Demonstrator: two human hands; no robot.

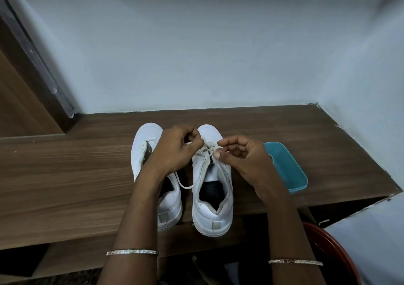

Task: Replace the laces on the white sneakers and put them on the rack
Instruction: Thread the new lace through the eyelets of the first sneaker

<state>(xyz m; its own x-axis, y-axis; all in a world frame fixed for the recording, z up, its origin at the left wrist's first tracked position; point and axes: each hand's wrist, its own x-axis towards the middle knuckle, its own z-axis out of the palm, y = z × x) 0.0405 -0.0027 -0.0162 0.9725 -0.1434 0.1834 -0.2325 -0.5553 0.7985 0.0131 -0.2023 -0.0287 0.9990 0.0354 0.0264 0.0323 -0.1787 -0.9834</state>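
Note:
Two white sneakers stand side by side on a wooden top [65,175], toes toward the wall. The left sneaker [144,144] shows no lace in its eyelets; my left forearm covers much of it. The right sneaker [213,197] carries an off-white lace [207,151] threaded through its front eyelets. My left hand [175,149] pinches one end of that lace above the toe area. My right hand [242,155] pinches the other end just right of the eyelets. A loose length of the lace hangs down between the two shoes.
A teal plastic tray [290,171] lies on the wooden top right of the shoes, partly behind my right hand. A red round container [336,249] sits below at the lower right. A wooden door frame [26,83] rises at the left. Pale walls close the back and right.

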